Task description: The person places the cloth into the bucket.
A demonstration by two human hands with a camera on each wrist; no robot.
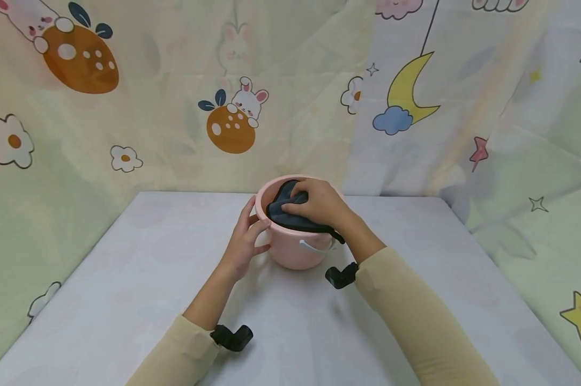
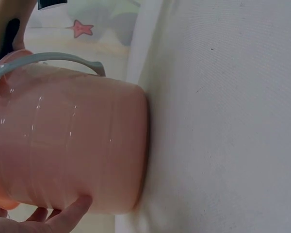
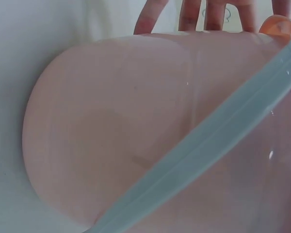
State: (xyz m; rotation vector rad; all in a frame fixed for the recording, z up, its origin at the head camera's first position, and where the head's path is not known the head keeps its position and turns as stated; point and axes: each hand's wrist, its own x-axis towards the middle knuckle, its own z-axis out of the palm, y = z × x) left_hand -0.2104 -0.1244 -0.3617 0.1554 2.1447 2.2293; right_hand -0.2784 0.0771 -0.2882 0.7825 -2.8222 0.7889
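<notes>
A pink bucket point(image 1: 295, 249) stands upright near the table's back edge, its pale blue-grey handle point(image 3: 199, 141) hanging down its side. With spread, fairly straight fingers, my left hand point(image 1: 242, 241) touches the bucket's left side and rim. The thumb point(image 2: 76, 209) of that hand lies against the wall in the left wrist view. My right hand point(image 1: 321, 201) pinches a dark blue-grey cloth piece with black edging point(image 1: 290, 217) at the bucket's mouth. This piece lies partly inside, and a narrow black end hangs over the near rim. Its lower part is hidden in the bucket.
The bucket rests on a white-covered table point(image 1: 290, 332). Behind and beside it hangs a patterned curtain point(image 1: 174, 107) with cartoon fruit, rabbits and stars. Black wrist-worn devices point(image 1: 232, 338) sit under both beige sleeves point(image 1: 416, 321).
</notes>
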